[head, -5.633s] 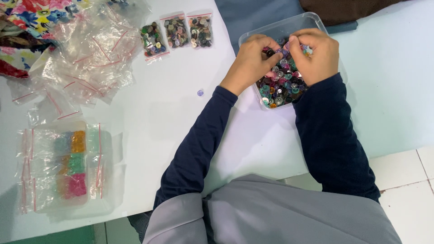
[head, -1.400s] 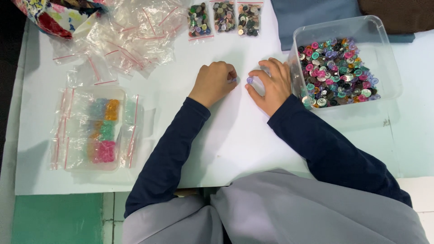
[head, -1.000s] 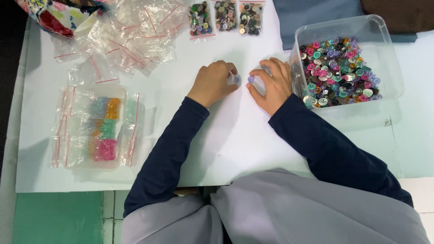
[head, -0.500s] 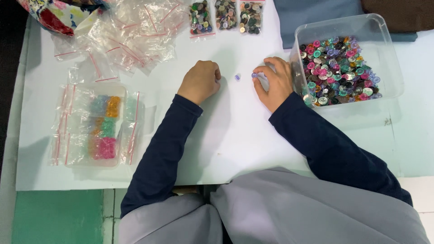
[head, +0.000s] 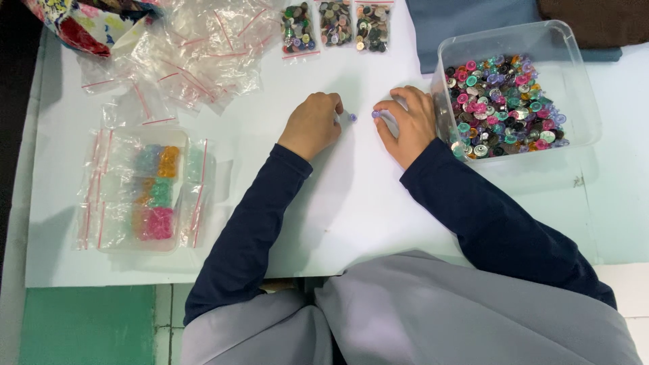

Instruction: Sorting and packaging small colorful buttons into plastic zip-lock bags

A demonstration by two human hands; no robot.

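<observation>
A: Both hands rest on the white table [head: 351,223]. The left hand [head: 312,126] is curled loosely, with a small lilac button [head: 352,117] just off its fingertips at 3 o'clock.

B: And the right hand [head: 407,123]?

A: It pinches a second lilac button [head: 376,115] at its fingertips. The clear tub of mixed buttons [head: 514,101] sits at its 3 o'clock, touching it. Empty zip bags [head: 182,51] lie at 10 o'clock.

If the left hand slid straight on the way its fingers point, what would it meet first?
Probably the small lilac button just off the left hand, then the right hand facing it. Whether the fingertips already touch that button is unclear.
</observation>
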